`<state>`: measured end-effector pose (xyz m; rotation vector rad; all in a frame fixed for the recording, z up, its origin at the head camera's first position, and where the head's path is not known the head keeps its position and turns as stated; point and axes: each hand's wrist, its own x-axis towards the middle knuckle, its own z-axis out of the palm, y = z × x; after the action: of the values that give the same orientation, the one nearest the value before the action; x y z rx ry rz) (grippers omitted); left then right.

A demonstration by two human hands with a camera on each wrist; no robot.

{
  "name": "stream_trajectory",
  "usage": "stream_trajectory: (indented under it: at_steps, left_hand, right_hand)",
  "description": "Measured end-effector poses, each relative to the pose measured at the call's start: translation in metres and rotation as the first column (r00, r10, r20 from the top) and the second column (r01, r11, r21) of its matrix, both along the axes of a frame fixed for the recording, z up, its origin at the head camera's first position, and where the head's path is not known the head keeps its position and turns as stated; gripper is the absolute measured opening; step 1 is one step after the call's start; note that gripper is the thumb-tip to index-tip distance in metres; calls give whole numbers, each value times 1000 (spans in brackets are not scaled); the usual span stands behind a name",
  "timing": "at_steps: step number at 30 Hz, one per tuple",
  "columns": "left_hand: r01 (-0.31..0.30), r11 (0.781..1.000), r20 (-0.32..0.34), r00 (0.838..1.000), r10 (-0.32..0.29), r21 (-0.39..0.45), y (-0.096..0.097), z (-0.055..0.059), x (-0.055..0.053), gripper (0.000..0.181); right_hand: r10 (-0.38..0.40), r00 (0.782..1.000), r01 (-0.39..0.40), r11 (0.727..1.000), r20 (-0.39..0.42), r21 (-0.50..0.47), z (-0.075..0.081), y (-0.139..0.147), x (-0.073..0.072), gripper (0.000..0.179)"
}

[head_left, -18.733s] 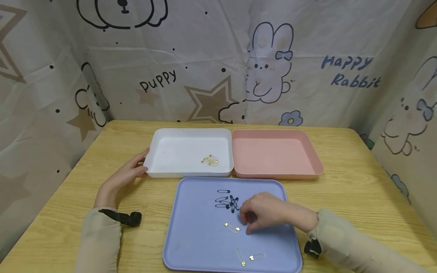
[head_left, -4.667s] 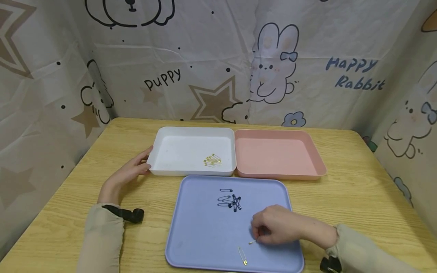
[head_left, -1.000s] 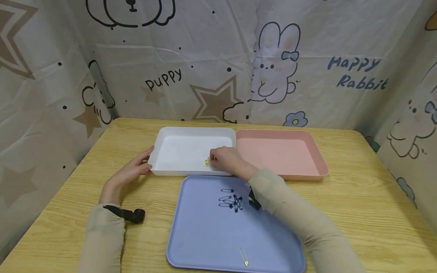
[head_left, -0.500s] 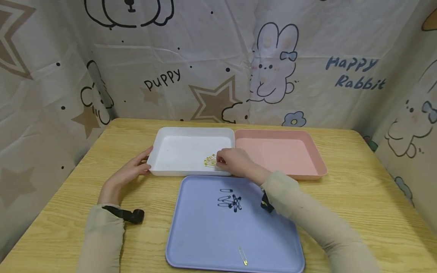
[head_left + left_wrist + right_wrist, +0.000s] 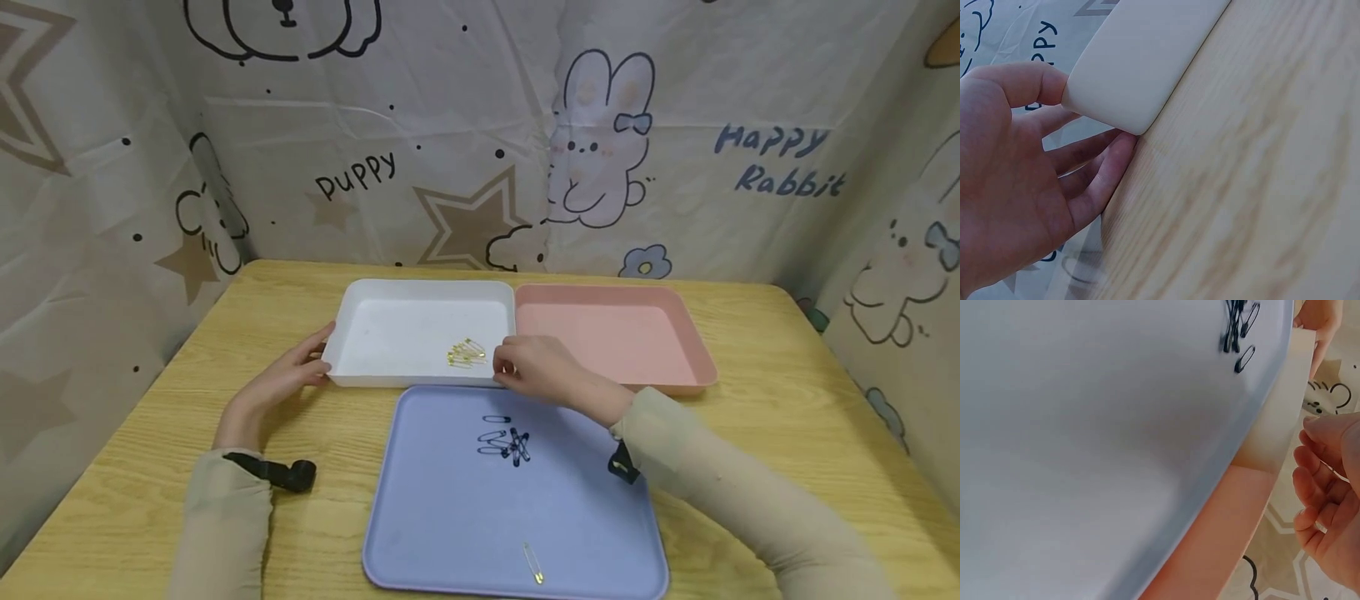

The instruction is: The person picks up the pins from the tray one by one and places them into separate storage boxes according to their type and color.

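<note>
Relaxed fingers of my left hand (image 5: 281, 375) touch the left end of the white tray (image 5: 397, 287), thumb tip near its front corner in the left wrist view. My right hand (image 5: 543, 367) hovers over the front right corner of that tray, fingers loosely curled; the right wrist view shows nothing held. Left of the right hand, a small pile of gold safety pins (image 5: 467, 353) lies in the white tray. On the blue tray (image 5: 450, 508) are several black safety pins (image 5: 516, 447), partly crossed over each other, and a single gold safety pin (image 5: 533, 564) near the front edge.
A pink tray (image 5: 607, 325) stands against the white tray's right side, with the right wrist passing over its front. The blue tray sits directly in front of both on the wooden table (image 5: 787, 400). A printed cloth (image 5: 465, 125) hangs behind.
The right hand picked up a gold safety pin from the blue tray, brought it to the white tray's pile, let go and drew back rightward. Fewer gold pins lie on the blue tray.
</note>
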<state>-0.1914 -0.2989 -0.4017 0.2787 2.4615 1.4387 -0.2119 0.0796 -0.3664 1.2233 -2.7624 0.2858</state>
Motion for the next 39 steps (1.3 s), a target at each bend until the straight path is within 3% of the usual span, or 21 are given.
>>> stream_trajectory:
  at_steps: [17, 25, 39]
  left_hand:
    - [-2, 1000, -1, 1000, 2, 14, 1, 1, -1, 65]
    - [-9, 1000, 7, 1000, 9, 10, 1, 1, -1, 65]
    - [-4, 1000, -5, 1000, 4, 9, 1, -1, -1, 66]
  right_hand:
    - [87, 995, -88, 996, 44, 20, 5, 25, 41, 7]
    - [114, 978, -122, 992, 175, 34, 0, 32, 65, 16]
    - [152, 956, -183, 977, 250, 106, -13, 39, 97, 34]
